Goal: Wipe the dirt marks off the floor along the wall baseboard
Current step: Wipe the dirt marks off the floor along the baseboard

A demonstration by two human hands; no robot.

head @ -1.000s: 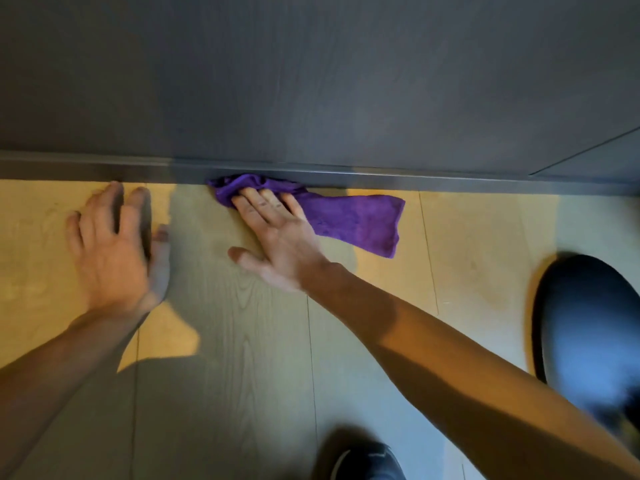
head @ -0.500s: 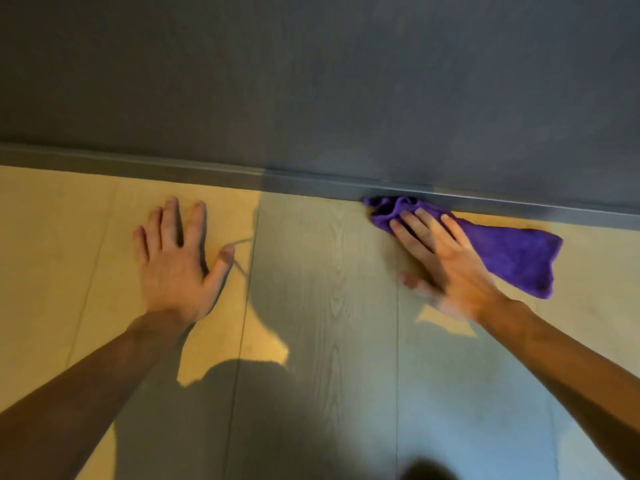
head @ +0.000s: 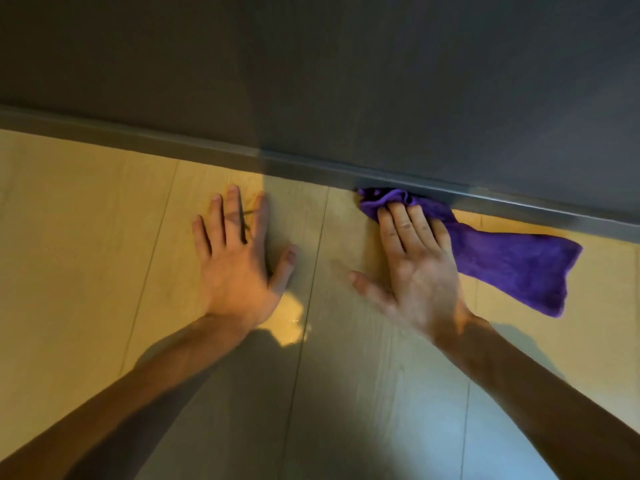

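Observation:
A purple cloth [head: 512, 265] lies on the light wood floor [head: 86, 237], its bunched end pushed against the grey baseboard [head: 173, 142]. My right hand [head: 415, 268] lies flat on the cloth's left end, fingers together and pressing it down at the baseboard; the rest of the cloth trails to the right. My left hand [head: 239, 258] rests flat on the floor to the left, fingers spread, holding nothing. A thin dark mark [head: 247, 220] shows on the floor between its fingers.
A dark grey wall [head: 311, 64] rises above the baseboard across the whole view. Plank seams run toward me over the floor. My own shadow darkens the middle and lower floor.
The view has swung left and the dark shoe and round object have left the frame. My right hand and the cloth now lie nearer my left hand along the baseboard.

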